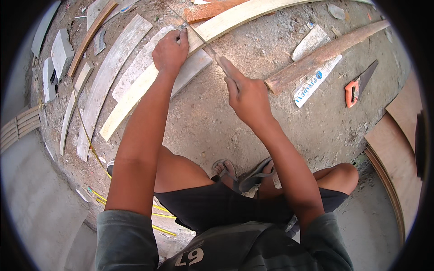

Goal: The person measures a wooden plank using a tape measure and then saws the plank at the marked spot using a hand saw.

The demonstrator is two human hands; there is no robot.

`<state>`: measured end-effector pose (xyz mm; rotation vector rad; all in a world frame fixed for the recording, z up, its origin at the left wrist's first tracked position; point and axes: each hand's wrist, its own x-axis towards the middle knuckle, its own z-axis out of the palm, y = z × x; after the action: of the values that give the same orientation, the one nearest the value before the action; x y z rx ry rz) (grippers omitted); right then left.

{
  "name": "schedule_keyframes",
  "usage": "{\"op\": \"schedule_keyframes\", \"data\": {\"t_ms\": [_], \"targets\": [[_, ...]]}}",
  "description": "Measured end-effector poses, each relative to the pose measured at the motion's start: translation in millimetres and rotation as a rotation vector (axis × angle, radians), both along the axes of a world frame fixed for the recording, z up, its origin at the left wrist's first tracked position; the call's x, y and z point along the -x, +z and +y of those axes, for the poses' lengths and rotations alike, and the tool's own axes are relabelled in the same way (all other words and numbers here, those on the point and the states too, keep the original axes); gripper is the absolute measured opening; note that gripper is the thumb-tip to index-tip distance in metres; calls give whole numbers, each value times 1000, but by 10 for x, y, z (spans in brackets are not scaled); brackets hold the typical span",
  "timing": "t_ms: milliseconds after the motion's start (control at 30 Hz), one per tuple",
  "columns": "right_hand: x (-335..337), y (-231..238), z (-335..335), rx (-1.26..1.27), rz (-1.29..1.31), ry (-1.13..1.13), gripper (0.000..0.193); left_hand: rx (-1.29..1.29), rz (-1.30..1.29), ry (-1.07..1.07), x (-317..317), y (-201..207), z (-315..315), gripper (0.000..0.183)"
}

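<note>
My left hand point(171, 50) is closed over a long pale wooden board point(221, 22) on the ground. Its thumb and forefinger pinch at the tip, where what they hold is too small to make out. My right hand point(247, 92) is wrapped round the near end of a long, thin, dark rod-like tool point(201, 38). The tool slants up and left across the board, close past my left fingertips; its exact kind cannot be told. A shorter grey board point(192, 72) lies beneath the pale one.
An orange-handled handsaw point(351, 92) lies at the right, near a rough brown plank point(325, 56) and a printed white strip point(316, 82). Weathered boards point(113, 81) and broken slabs point(62, 49) lie left. Plywood sheets point(393, 153) stand at the right edge; yellow tape point(160, 216) lies near my legs.
</note>
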<state>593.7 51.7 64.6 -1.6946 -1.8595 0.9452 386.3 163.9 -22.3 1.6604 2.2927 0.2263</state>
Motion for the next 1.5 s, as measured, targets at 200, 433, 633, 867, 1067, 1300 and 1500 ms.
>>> {"op": "schedule_keyframes", "data": {"t_ms": [200, 433, 633, 867, 1067, 1300, 1500], "targets": [[-371, 255, -846, 70, 102, -81, 54, -42, 17, -16, 57, 220, 84, 47], [58, -49, 33, 25, 20, -36, 45, -29, -16, -38, -62, 107, -23, 41], [-467, 457, -1046, -20, 94, -46, 57, -114, -21, -56, 121, 178, 47, 43], [251, 95, 494, -110, -161, 37, 43, -21, -63, -55, -147, 217, 117, 41], [-358, 622, -913, 14, 39, -7, 56, -156, -36, -55, 177, 144, 32, 44], [331, 128, 680, -84, -159, 53, 43, -112, -136, -61, -110, 192, 115, 41], [-380, 529, -899, 73, 37, -46, 52, -237, -73, -56, 157, 51, 39, 41]]}}
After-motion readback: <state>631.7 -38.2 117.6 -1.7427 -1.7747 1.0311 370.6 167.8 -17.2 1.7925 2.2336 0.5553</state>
